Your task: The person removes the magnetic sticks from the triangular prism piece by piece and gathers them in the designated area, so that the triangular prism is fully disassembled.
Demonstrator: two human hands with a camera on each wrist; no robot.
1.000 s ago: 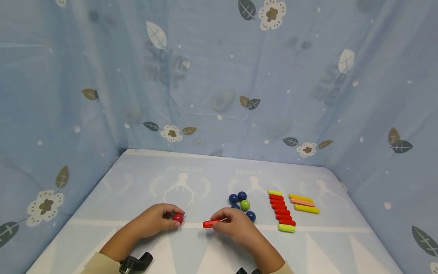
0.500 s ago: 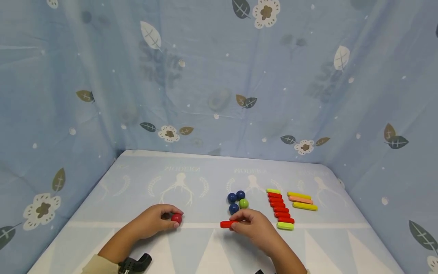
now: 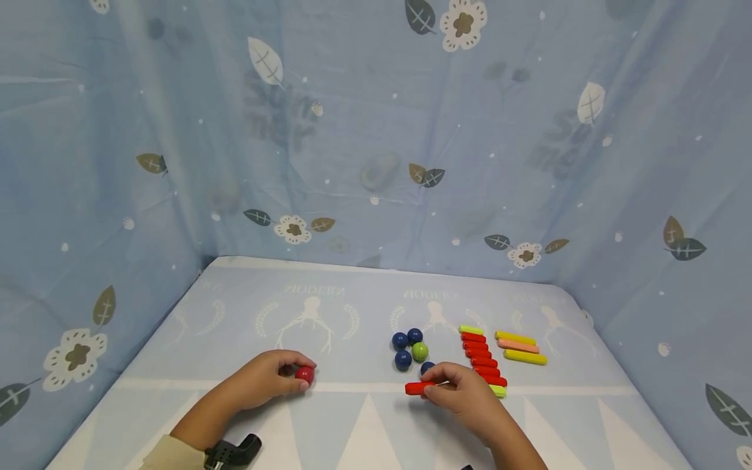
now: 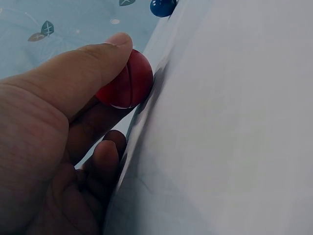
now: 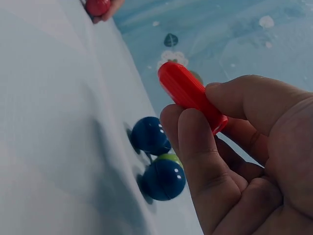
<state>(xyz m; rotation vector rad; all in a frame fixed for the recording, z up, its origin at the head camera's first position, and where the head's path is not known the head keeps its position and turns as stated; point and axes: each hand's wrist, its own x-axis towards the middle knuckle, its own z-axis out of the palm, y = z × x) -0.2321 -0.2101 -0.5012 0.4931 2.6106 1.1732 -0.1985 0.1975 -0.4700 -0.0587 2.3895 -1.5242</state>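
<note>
My left hand (image 3: 273,377) pinches a red ball (image 3: 305,375) between thumb and fingers at the left of the table; the left wrist view shows a groove line round the ball (image 4: 131,81), which sits at the cloth. My right hand (image 3: 464,395) holds a short red ribbed plastic stick (image 3: 416,388) by one end, and its other end points left. In the right wrist view the stick (image 5: 188,93) is pinched between thumb and fingertips, raised off the cloth. Just behind the right hand lie several dark blue balls (image 3: 403,360) and one green ball (image 3: 420,351); one blue ball is partly hidden by the fingers.
A column of red sticks (image 3: 480,353) with a lime-green stick (image 3: 470,329) at its far end lies right of the balls. Another lime-green stick is half hidden by my right hand. Farther right lie two yellow sticks (image 3: 525,357) and an orange one (image 3: 518,346). Patterned cloth (image 3: 352,130) hangs behind.
My right hand has moved to the right with the red stick, toward the column of sticks. The left hand has stayed in place on the red ball.
</note>
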